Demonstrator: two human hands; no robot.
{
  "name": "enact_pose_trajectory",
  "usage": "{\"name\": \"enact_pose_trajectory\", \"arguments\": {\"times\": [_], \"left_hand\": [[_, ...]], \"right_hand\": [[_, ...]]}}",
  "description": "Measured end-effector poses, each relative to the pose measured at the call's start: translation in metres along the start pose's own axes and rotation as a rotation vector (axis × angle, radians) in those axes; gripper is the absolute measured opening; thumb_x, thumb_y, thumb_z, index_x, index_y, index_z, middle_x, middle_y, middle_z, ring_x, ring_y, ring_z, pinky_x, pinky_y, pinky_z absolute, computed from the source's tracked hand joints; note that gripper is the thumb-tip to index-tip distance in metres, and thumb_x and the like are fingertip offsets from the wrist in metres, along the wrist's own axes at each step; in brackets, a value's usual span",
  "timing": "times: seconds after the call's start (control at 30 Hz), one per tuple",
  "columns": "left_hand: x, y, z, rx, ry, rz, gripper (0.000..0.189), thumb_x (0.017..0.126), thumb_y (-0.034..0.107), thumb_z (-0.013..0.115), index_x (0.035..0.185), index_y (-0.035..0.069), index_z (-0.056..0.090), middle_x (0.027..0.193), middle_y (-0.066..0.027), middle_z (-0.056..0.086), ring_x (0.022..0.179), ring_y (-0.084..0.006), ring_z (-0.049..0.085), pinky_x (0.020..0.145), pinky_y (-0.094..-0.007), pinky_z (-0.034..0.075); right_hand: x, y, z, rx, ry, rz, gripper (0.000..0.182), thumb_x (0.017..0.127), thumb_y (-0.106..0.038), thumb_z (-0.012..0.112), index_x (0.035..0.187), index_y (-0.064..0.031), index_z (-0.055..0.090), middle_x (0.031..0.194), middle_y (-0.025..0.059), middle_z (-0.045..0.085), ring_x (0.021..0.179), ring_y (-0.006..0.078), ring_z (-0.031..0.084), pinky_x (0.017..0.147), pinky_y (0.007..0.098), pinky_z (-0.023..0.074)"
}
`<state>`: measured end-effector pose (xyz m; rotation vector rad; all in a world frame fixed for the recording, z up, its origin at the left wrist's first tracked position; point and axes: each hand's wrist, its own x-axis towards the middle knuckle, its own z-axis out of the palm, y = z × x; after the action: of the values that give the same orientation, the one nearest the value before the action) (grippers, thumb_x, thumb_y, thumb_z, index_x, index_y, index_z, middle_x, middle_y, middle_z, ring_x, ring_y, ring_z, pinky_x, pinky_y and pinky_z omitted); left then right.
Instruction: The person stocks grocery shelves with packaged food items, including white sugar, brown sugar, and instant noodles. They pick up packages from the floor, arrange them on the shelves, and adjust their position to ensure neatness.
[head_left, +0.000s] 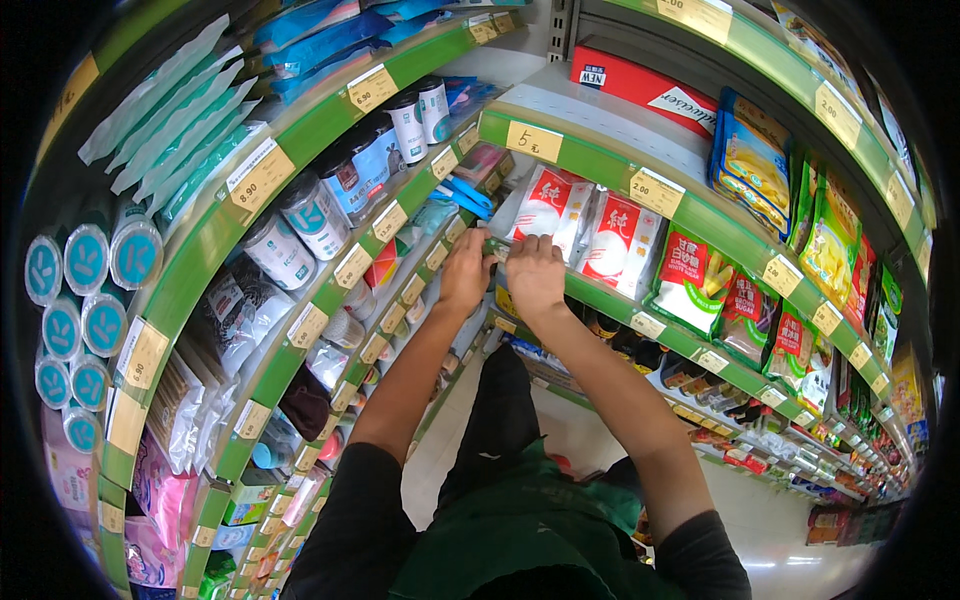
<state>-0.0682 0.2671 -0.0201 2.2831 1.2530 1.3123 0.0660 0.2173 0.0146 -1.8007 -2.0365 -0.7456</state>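
My left hand (465, 270) is at the corner where two shelf runs meet, its fingers bent near the end of a green shelf edge strip (600, 291). Close beside it, my right hand (535, 268) lies with its fingers over the same strip, just in front of a red and white bag of white granules (547, 202). A second such bag (616, 240) stands to the right. Whether the fingers grip the strip or a small tag on it, I cannot tell. Blue plastic handles (465, 196) lie on the left run, just beyond my left hand.
Sugar bags (688, 281) stand farther right on this shelf. Above are a red box (645, 82) and yellow-blue pouches (750, 161). The left shelves hold white and black canisters (307, 214), rolls with teal ends (135, 255) and flat packs. Bottles (682, 371) stand on a lower shelf.
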Motion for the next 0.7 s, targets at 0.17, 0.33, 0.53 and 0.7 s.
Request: {"name": "enact_pose_trajectory", "arguments": {"times": [0.17,0.33,0.53,0.7], "left_hand": [[0.001,0.000,-0.002,0.031,-0.001,0.009,0.037,0.076,-0.005,0.071,0.108,0.003,0.055,0.106,-0.0176,0.060,0.105,-0.0407,0.058,0.087,-0.0465,0.049],[0.000,0.001,0.001,0.018,0.023,0.006,0.034,0.075,-0.005,0.071,0.104,0.003,0.057,0.104,-0.0169,0.060,0.104,-0.0406,0.058,0.086,-0.0465,0.049],[-0.001,0.001,-0.001,0.000,0.031,0.015,0.032,0.075,-0.007,0.069,0.104,0.003,0.057,0.103,-0.0173,0.060,0.103,-0.0411,0.057,0.086,-0.0466,0.048],[-0.004,-0.003,0.003,-0.029,0.084,0.046,0.034,0.076,-0.009,0.068,0.107,0.000,0.058,0.104,-0.0189,0.061,0.098,-0.0387,0.061,0.084,-0.0426,0.051]], "right_hand": [[0.002,-0.005,0.007,0.035,-0.019,-0.043,0.020,0.077,-0.015,0.062,0.089,-0.0012,0.070,0.089,0.0107,0.065,0.092,0.0263,0.058,0.077,0.0381,0.0468],[-0.003,-0.003,0.011,0.071,0.060,-0.019,0.017,0.077,-0.015,0.061,0.086,-0.0030,0.069,0.089,0.0099,0.064,0.092,0.0256,0.059,0.079,0.0380,0.0479],[-0.004,-0.006,0.001,0.088,0.032,-0.018,0.017,0.078,-0.012,0.062,0.092,-0.0035,0.066,0.092,0.0093,0.065,0.092,0.0257,0.062,0.079,0.0366,0.0516],[-0.008,-0.005,0.003,0.094,0.060,-0.046,0.017,0.079,-0.012,0.060,0.093,-0.0028,0.065,0.092,0.0111,0.065,0.091,0.0269,0.063,0.077,0.0369,0.0527]]}}
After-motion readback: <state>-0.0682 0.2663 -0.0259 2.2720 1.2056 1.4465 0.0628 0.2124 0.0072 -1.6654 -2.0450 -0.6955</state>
